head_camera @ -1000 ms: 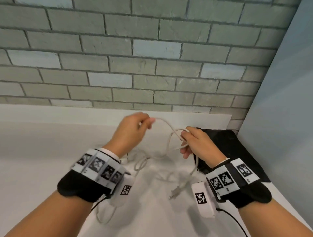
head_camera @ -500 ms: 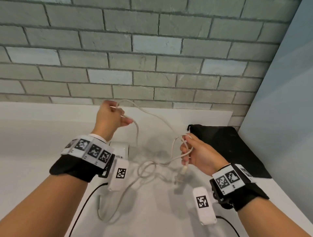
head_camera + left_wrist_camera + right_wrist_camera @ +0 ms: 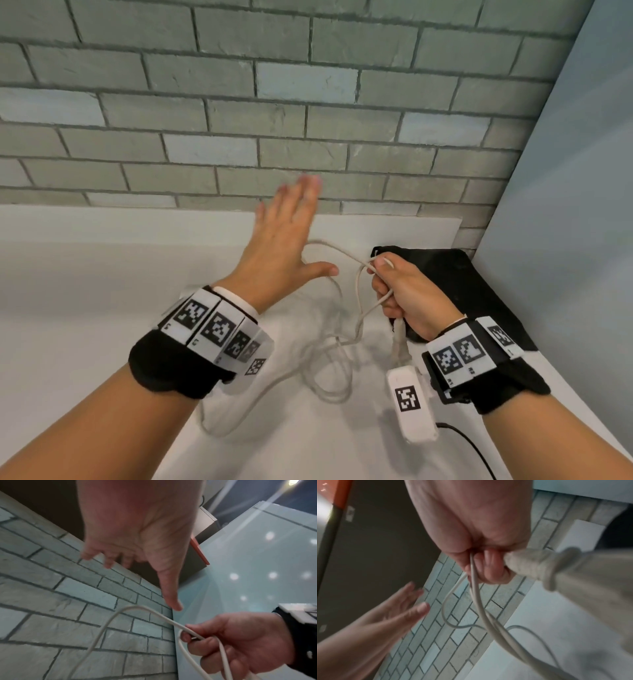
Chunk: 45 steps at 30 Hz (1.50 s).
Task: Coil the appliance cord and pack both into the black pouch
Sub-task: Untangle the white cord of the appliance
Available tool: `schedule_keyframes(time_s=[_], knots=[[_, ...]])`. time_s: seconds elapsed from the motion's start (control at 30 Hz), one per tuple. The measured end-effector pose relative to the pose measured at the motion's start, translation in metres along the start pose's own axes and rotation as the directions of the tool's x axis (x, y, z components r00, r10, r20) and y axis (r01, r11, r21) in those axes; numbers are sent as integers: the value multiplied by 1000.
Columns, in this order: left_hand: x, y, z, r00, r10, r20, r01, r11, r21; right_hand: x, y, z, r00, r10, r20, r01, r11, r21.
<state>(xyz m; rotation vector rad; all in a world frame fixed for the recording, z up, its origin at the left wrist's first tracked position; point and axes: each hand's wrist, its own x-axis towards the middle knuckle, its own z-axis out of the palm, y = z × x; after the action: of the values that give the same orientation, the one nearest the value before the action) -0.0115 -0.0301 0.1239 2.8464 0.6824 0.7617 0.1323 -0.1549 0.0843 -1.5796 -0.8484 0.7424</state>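
My right hand [image 3: 394,287] grips several gathered loops of the white cord [image 3: 356,308] in front of the black pouch [image 3: 479,284], which lies flat at the back right. The cord's plug [image 3: 399,342] hangs just below that fist. More cord lies in loose curls [image 3: 329,370] on the white counter. My left hand [image 3: 294,233] is open, fingers straight, just left of the right hand and holding nothing. The left wrist view shows the open palm [image 3: 137,527] above the fist [image 3: 240,642] holding the cord [image 3: 154,616]. The appliance is hidden.
A grey brick wall [image 3: 308,120] runs along the back of the white counter [image 3: 85,308]. A pale blue panel [image 3: 565,205] closes off the right side. A thin black cable [image 3: 472,445] trails from my right wrist camera.
My left hand has let go of the cord, opened flat and swung right toward the right hand. The right hand now holds one more loop, and the plug hangs closer under it.
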Motion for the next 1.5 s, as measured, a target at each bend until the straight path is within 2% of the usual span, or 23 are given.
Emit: schedule_keyframes(time_s=[0.07,0.13,0.2,0.27,0.33,0.43,0.5,0.6,0.7,0.8,0.9,0.97,1.07,1.1,1.13,1.2,1.23,1.27,1.33,1.37,1.43,1.47,1.5], knots=[[3,6,7,973,126,195,-145,986,85,-2,-3,4,998,-39,43,40,999,-28],[5,8,15,945,147,292,-136,989,-60,-4,-7,7,996,-66,56,67,998,-16],[7,3,17,973,93,213,-18,944,-330,-5,-7,4,997,-71,27,74,993,-87],[10,-10,14,994,-66,86,103,826,-555,-2,1,-3,997,-66,-50,52,970,-238],[15,-23,10,975,-221,11,166,696,-699,0,9,-9,990,-54,-133,12,955,-295],[20,-39,9,913,-403,-60,200,571,-796,1,11,-11,989,-13,-145,-14,984,-180],[24,-45,11,888,-453,-85,217,574,-790,0,7,-11,991,12,-132,-21,997,-70],[22,-43,21,934,-356,-26,270,753,-601,-2,-4,-13,998,-8,-68,18,988,152],[17,-37,41,972,-196,127,231,887,-401,-4,-17,-13,997,-75,-29,80,961,263],[9,-34,57,950,-121,289,204,939,-277,-5,-25,-14,991,-132,-16,131,947,292],[0,-27,60,970,-90,224,153,948,-280,-6,-29,-15,987,-161,-3,152,931,332],[-7,-21,59,950,-48,308,152,934,-323,-4,-31,-15,982,-190,-10,182,918,352],[-22,-13,60,785,67,616,374,740,-558,2,-35,-16,975,-210,-73,221,903,369],[-25,-12,63,773,100,626,429,645,-632,4,-37,-17,976,-190,-107,217,902,374],[-27,-12,65,803,89,589,443,573,-690,7,-36,-18,978,-150,-146,194,911,363],[-29,-12,68,867,-20,497,439,501,-746,14,-31,-24,960,-69,-272,119,978,173],[-30,-12,69,883,-69,465,433,502,-749,16,-26,-27,928,-83,-363,64,996,-63],[-30,-12,70,893,-107,438,424,530,-735,17,-21,-30,891,-162,-424,7,939,-345],[-30,-13,71,913,-173,370,392,624,-676,11,-17,-27,806,-425,-411,-23,672,-740],[-30,-14,71,923,-208,324,377,659,-651,5,-17,-23,742,-562,-365,18,562,-827],[-29,-15,70,934,-273,231,358,689,-630,-7,-21,-10,613,-737,-285,182,482,-857],[-28,-16,70,938,-293,185,342,701,-626,-11,-23,-3,600,-766,-229,300,481,-824],[-27,-15,69,942,-304,141,323,714,-621,-15,-25,6,650,-747,-139,394,488,-779]])
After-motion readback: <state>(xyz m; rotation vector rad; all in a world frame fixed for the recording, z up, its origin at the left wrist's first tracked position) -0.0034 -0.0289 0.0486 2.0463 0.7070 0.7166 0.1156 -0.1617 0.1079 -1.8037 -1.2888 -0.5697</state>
